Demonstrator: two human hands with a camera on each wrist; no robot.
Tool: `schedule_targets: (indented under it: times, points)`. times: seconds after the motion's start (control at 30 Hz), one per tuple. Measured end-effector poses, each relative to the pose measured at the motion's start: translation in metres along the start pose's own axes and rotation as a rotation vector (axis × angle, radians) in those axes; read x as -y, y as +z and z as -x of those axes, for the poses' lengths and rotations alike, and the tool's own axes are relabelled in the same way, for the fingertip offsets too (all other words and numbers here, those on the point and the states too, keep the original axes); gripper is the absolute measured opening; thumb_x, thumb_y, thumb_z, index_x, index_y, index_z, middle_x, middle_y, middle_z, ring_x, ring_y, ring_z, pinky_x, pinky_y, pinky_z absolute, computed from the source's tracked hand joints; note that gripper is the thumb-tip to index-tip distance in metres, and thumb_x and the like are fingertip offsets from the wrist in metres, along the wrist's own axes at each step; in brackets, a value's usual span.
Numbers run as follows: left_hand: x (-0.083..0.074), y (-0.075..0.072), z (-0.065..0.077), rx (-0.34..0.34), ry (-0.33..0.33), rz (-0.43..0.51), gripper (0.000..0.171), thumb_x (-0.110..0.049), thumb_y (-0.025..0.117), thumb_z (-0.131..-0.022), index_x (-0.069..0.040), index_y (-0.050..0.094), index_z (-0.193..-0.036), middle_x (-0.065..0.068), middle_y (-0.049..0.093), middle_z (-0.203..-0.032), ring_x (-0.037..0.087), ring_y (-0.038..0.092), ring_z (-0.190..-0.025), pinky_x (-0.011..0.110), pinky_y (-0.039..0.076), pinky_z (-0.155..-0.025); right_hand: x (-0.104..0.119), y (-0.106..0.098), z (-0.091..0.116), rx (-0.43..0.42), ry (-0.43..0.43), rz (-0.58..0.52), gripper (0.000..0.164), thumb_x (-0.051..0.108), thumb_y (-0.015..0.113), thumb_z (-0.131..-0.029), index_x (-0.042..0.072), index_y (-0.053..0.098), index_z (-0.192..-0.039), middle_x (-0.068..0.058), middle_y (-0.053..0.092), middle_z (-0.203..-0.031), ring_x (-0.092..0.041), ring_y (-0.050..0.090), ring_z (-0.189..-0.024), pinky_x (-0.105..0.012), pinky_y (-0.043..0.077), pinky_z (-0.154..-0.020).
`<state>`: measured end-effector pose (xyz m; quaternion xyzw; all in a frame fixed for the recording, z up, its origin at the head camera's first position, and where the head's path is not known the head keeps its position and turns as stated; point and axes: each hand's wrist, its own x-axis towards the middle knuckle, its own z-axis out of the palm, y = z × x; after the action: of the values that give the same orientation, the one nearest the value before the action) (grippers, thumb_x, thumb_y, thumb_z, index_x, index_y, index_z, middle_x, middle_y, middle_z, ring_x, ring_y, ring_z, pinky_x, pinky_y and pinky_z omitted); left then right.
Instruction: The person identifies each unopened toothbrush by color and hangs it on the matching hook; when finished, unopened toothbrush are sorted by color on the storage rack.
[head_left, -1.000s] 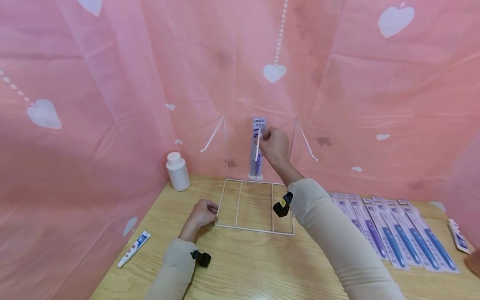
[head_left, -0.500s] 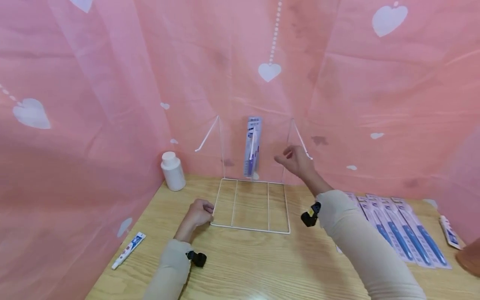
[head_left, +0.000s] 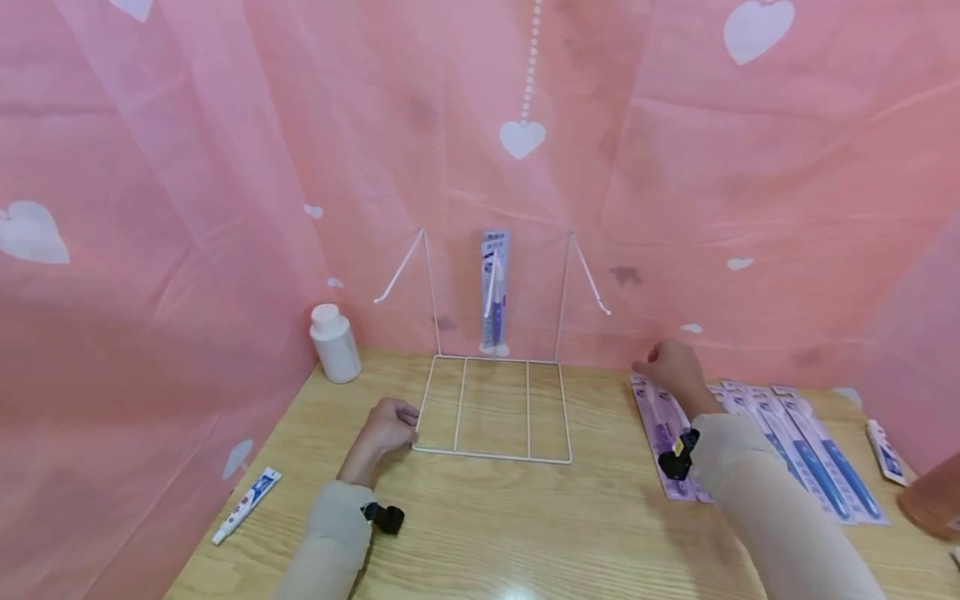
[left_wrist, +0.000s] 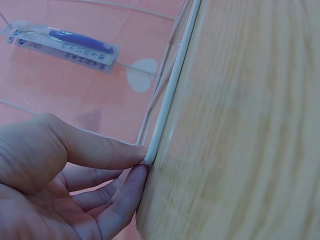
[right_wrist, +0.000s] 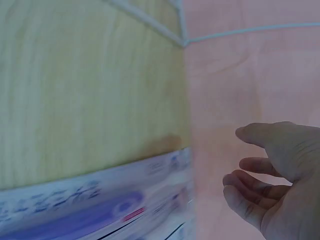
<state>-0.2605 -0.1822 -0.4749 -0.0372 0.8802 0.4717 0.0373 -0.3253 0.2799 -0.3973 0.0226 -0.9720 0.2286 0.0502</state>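
At its front left corner, my left hand [head_left: 387, 425] pinches the white wire rack [head_left: 491, 457] between thumb and fingertips; the left wrist view shows this grip on the wire [left_wrist: 167, 110] closely. A packaged purple toothbrush [head_left: 497, 312] hangs on the rack's middle hook, upright against the cloth. My right hand [head_left: 673, 371] is over the far end of the packaged purple toothbrushes [head_left: 663, 433] lying on the table. In the right wrist view its fingers are loosely bent and apart from the package [right_wrist: 125, 205], with nothing between them.
Packaged blue toothbrushes [head_left: 813, 458] lie right of the purple ones. A white bottle [head_left: 336, 346] stands back left. Toothpaste tubes lie at left [head_left: 246, 506] and far right [head_left: 887, 452]. A brownish round object [head_left: 933, 500] sits at the right edge. Two side hooks [head_left: 400, 267] jut forward. Pink cloth [head_left: 480, 108] walls the table.
My right hand has let go of the toothbrush on the middle hook and moved right and down to the packages. The hanging package swung slightly and is straighter. My left hand stays on the rack.
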Motion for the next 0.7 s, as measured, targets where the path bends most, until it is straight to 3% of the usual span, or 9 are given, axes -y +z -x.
schedule_targets:
  times: [0.17, 0.37, 0.7]
  points:
    - [-0.001, 0.000, 0.001, -0.001, 0.000, -0.006, 0.036, 0.013, 0.073, -0.067, 0.005, 0.069, -0.101, 0.010, 0.064, -0.090, 0.025, 0.060, -0.084, 0.035, 0.052, -0.076, -0.019, 0.016, 0.004, -0.005, 0.024, 0.050, 0.029, 0.019, 0.070, -0.081, 0.006, 0.049, -0.064, -0.001, 0.047, -0.057, -0.020, 0.045, -0.053, -0.032, 0.036, -0.047]
    - [-0.001, 0.000, -0.002, 0.008, -0.001, 0.011, 0.036, 0.012, 0.073, -0.068, 0.004, 0.069, -0.103, 0.010, 0.064, -0.091, 0.025, 0.060, -0.086, 0.035, 0.052, -0.075, -0.028, 0.026, 0.003, 0.084, 0.094, 0.086, 0.036, 0.020, 0.068, -0.082, 0.012, 0.040, -0.060, 0.003, 0.037, -0.054, -0.016, 0.039, -0.048, -0.030, 0.033, -0.045]
    - [0.002, -0.001, -0.001, 0.020, 0.000, 0.036, 0.035, 0.014, 0.072, -0.067, 0.006, 0.069, -0.101, 0.011, 0.063, -0.090, 0.025, 0.059, -0.084, 0.034, 0.052, -0.074, -0.032, 0.038, 0.012, 0.072, 0.087, 0.104, 0.028, 0.019, 0.065, -0.080, 0.008, 0.046, -0.061, -0.004, 0.048, -0.058, -0.022, 0.047, -0.054, -0.034, 0.038, -0.049]
